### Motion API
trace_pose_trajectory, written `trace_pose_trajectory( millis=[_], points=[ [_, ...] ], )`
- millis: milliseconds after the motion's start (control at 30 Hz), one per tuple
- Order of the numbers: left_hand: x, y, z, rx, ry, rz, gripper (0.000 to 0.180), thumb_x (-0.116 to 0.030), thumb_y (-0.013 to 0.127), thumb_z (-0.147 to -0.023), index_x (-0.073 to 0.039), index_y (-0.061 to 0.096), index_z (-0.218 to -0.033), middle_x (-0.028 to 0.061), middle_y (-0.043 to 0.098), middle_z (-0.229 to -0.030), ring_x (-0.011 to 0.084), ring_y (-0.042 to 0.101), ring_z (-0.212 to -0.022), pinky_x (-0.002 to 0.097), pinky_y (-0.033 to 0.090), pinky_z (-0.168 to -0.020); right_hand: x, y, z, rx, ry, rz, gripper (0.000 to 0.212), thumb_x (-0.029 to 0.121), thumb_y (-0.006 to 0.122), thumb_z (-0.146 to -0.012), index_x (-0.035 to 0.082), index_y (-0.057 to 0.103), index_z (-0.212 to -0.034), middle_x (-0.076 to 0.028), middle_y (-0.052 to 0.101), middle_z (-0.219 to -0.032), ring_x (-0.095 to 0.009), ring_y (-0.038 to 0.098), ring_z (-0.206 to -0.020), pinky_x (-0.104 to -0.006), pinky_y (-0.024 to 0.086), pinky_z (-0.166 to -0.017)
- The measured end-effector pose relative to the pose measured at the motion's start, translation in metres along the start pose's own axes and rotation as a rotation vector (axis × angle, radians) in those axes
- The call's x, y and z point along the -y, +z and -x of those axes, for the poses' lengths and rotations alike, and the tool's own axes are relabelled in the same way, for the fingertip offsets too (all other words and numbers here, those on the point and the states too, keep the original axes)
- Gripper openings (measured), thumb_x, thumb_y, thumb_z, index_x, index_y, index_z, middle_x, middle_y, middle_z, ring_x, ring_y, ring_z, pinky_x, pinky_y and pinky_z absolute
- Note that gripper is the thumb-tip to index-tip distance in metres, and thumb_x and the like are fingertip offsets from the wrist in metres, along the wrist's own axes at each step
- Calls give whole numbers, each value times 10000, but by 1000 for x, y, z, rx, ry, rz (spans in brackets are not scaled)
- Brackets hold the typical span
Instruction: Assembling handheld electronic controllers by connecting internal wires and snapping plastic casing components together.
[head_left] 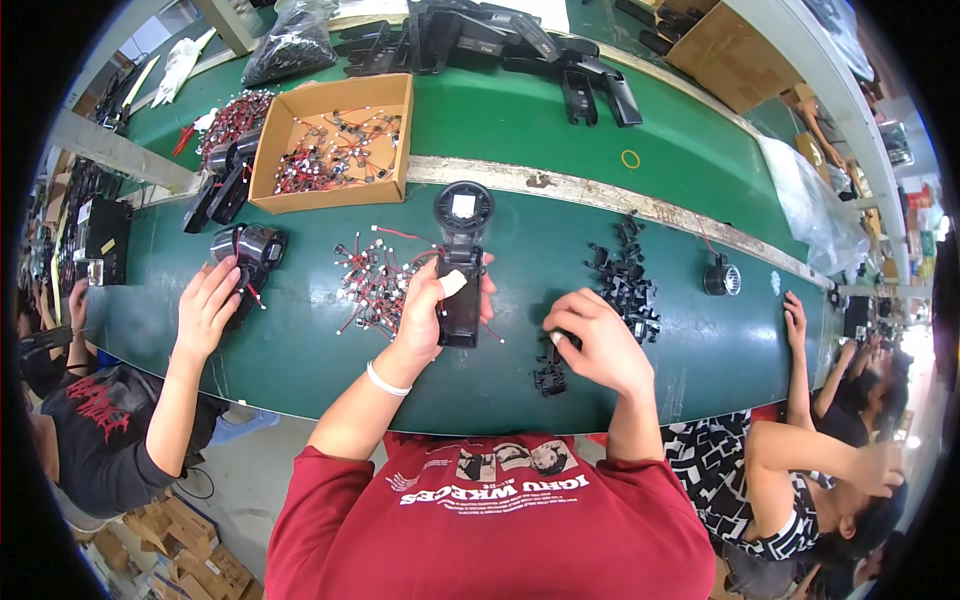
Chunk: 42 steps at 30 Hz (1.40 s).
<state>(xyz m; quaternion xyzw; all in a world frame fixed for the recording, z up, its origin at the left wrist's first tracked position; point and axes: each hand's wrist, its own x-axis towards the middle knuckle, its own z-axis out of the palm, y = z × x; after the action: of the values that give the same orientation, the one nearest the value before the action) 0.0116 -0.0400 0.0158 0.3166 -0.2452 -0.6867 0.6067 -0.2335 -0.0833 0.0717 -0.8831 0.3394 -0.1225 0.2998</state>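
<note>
My left hand [420,312] is wrapped round the handle of a black handheld fan housing [461,322]. The housing stands lengthwise over the table, its round head pointing away from me. A white cover sits on my left thumb. To the right, my right hand [603,345] is low over the table, thumb and fingers pinched at a small black plastic part [568,340] that they mostly hide. More small black plastic parts [550,378] lie beside those fingertips, and a longer pile of them [628,275] stretches away behind the hand.
Small wired components [372,285] with red leads lie left of the fan housing. Behind them stands a cardboard box [400,150] holding more. A co-worker's hand [210,295] touches another fan [255,248] at left. A round black part [721,278] sits at right. Black housings [480,40] are heaped at the back.
</note>
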Motion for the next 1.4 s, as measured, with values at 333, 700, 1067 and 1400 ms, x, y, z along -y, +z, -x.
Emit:
trace_pose_trajectory(
  millis=[333, 700, 1067, 1400],
  points=[
    [-1, 6, 0, -27, -33, -75, 555, -317, 518, -858, 94, 525, -1232, 150, 632, -906, 217, 634, -667, 318, 532, -599, 3, -3, 13, 231, 13, 68, 336, 19, 628, -720, 68, 684, -1048, -84, 585, -1017, -272, 531, -999, -387, 438, -926],
    [1, -3, -4, 84, -165, 165, 531, -327, 505, -887, 67, 539, -1240, 135, 650, -929, 212, 656, -694, 325, 548, -621, 11, -6, 14, 359, 32, 139, 303, 14, 629, -718, 78, 689, -1008, -87, 576, -989, -268, 519, -1036, -386, 410, -948],
    [11, 8, 2, 50, -102, -69, 425, -291, 513, -892, 23, 528, -1179, 134, 659, -962, 181, 663, -726, 298, 553, -657, 2, -2, -6, -136, 48, -303, 294, 25, 749, -742, 23, 681, -1029, -91, 645, -928, -232, 608, -792, -343, 514, -713],
    [29, 20, 15, 74, 140, -463, 396, -235, 477, -905, 36, 542, -1186, 70, 637, -999, 124, 576, -910, 284, 466, -809, 29, 48, -38, -732, -176, 85, 354, -4, 785, -664, 23, 677, -1000, -80, 572, -860, -270, 560, -764, -355, 495, -654]
  ],
)
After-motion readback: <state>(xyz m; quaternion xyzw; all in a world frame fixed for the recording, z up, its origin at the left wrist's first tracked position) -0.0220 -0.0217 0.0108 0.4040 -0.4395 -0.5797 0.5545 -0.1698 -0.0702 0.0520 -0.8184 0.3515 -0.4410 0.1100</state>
